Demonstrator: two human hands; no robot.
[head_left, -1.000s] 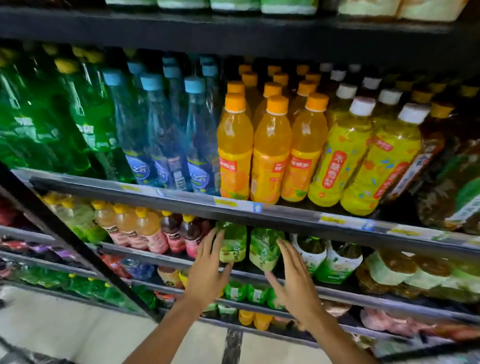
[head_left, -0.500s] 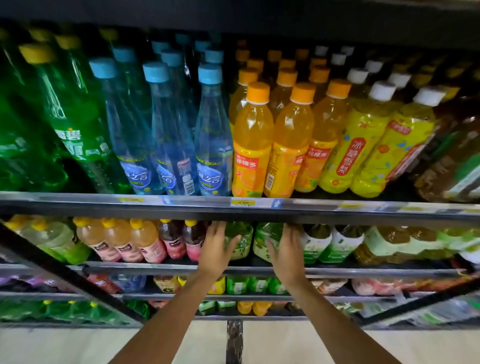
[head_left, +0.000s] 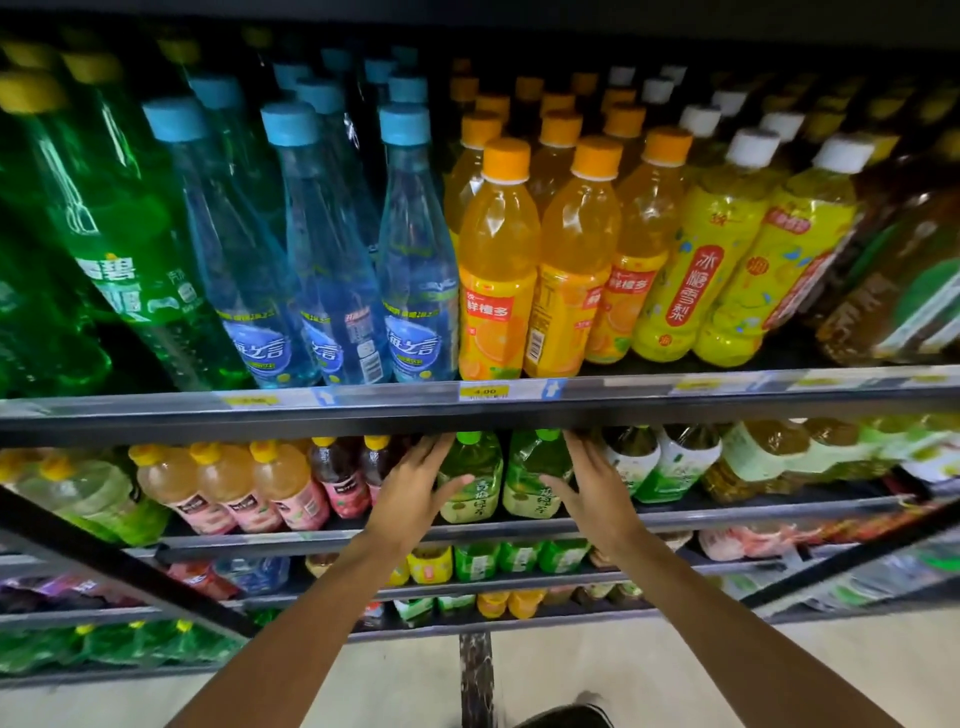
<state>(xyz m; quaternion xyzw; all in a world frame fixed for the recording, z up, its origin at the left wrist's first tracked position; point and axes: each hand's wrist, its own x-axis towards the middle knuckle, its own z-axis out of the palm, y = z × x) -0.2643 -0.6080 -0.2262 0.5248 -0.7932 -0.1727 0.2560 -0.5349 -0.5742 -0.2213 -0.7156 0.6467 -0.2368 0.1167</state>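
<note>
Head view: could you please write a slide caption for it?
Left hand and right hand, fingers straight, flank two green bottles on a shelf.

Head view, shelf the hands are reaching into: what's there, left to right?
Pale yellow-green bottles → peach bottles with pink labels → dark red bottles → left hand → green bottle → second green bottle → right hand → white-labelled bottles → amber bottles with pale green labels.
</note>
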